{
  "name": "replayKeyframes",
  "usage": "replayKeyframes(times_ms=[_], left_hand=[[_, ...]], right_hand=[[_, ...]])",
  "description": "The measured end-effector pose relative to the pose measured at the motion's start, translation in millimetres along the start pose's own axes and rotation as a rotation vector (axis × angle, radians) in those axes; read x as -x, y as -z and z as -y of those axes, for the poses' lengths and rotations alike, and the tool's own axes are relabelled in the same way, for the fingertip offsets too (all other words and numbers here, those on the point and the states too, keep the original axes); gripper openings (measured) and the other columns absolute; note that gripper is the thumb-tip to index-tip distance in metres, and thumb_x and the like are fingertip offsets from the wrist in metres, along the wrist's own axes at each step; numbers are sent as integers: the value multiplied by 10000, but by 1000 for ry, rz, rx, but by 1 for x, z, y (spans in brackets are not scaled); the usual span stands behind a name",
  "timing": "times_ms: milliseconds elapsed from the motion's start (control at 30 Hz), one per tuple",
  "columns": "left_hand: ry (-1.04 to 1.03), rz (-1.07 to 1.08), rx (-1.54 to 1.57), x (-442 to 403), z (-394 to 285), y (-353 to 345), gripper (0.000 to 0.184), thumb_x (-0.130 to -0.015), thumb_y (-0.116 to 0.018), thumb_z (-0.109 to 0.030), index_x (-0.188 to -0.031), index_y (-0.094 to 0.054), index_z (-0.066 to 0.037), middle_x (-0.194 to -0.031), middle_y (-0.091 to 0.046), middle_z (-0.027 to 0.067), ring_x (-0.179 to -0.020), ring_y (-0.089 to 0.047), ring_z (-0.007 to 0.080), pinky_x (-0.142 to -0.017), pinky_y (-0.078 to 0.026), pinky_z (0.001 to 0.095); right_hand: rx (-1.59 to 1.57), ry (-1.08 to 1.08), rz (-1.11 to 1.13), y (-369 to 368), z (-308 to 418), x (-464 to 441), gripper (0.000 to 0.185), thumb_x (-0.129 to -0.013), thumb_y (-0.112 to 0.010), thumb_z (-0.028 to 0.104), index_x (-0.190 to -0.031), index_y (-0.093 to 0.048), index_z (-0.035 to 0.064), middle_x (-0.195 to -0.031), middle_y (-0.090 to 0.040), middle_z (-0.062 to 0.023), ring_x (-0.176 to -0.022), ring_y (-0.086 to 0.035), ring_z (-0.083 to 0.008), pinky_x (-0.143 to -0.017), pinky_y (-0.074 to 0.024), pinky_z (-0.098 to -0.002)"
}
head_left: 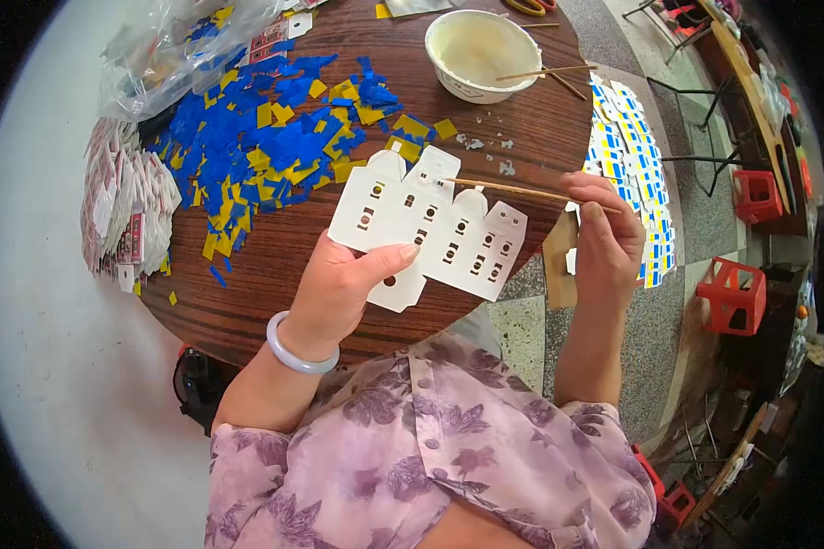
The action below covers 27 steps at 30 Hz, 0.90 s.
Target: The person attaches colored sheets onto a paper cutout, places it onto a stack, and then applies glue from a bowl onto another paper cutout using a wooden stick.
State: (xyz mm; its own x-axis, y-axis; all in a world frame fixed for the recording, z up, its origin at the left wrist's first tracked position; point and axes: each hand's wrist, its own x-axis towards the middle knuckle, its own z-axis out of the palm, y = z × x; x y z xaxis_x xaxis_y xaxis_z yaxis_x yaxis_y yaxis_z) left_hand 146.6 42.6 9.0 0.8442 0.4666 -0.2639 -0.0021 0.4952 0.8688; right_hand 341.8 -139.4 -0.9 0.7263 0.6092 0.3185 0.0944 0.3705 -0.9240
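My left hand (352, 279) grips a flat white die-cut card (449, 229) by its lower left part, thumb on top. Small window-like holes are cut through the card, and its upper edge has house-shaped tabs. In my right hand (609, 224) a thin wooden stick (522, 191) is pinched between thumb and fingers. The stick's far tip lies over the upper middle of the card; whether it touches cannot be made out. Blue and yellow pieces (265, 137) lie heaped on the table just beyond the card.
On the round wooden table (220, 311) stand a white bowl (476, 87) of pale paste with sticks on its rim, a stack of cards (128, 201), a clear plastic bag (183, 55) and scissors (533, 5). White cards with blue and yellow patches (645, 174) lie at right, near red stools (734, 295).
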Motion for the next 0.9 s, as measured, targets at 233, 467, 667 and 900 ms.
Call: replayKeyframes(times_ms=[233, 467, 667, 900], left_hand=[[2, 1, 8, 0, 0, 1, 259, -829, -622, -28, -1087, -597, -29, -944, -655, 18, -775, -566, 58, -635, -437, 213], [1, 0, 20, 0, -2, -1, 290, -830, -612, -13, -1118, -583, -25, -972, -653, 26, -800, -570, 61, -659, -444, 216], [8, 3, 49, 0, -2, -3, 287, -833, -611, -14, -1119, -582, -22, -972, -651, 26, -802, -572, 65, -664, -447, 219], [9, 14, 32, 0, -1, -2, 256, -837, -616, -21, -1092, -596, -19, -958, -655, 26, -791, -573, 64, -657, -447, 215]], right_hand=[[16, -38, -17, -1, -4, 2, 131, -868, -591, -6, -977, -648, -49, -1099, -606, -175, -1057, -560, -222, -919, -417, -304], [-45, -36, -48, 2, -8, 8, 147, -871, -589, 3, -994, -650, -51, -1095, -611, -181, -1051, -564, -228, -926, -414, -310], [-20, -14, -29, 2, -13, 7, 148, -869, -599, 15, -991, -657, -48, -1094, -614, -180, -1051, -570, -233, -928, -417, -316], [11, -22, -24, -1, -10, 5, 140, -863, -613, 18, -982, -665, -32, -1091, -616, -177, -1050, -571, -236, -929, -421, -324]])
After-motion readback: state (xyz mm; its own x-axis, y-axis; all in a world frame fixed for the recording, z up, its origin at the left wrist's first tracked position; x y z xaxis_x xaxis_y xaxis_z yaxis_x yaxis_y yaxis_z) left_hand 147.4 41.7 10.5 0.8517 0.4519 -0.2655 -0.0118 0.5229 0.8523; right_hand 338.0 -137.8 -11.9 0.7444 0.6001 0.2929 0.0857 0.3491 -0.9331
